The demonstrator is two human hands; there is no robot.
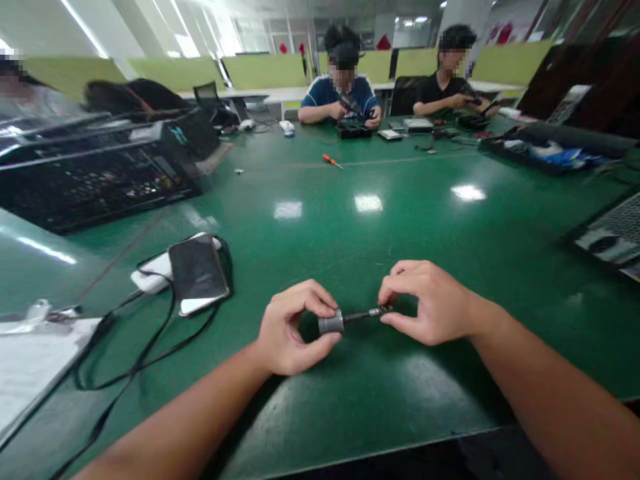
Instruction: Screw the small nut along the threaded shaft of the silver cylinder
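My left hand (295,327) grips a small grey cylinder (331,323) between thumb and fingers, just above the green table. From its right side runs a thin dark stem or lead (357,316) with a silvery section. At the far end sits a small dark connector-like piece (385,309), pinched between the thumb and fingertips of my right hand (425,303). The stem stretches roughly level between both hands. Whether it is a shaft or a bundle of wires I cannot tell.
Left of my hands lie a phone (199,273), a white charger-like block (153,273), black straps and a clipboard (45,360). An orange screwdriver (331,161) lies farther off. Black computer cases (95,167) stand at left. Across the table (300,247), two people handle dark devices.
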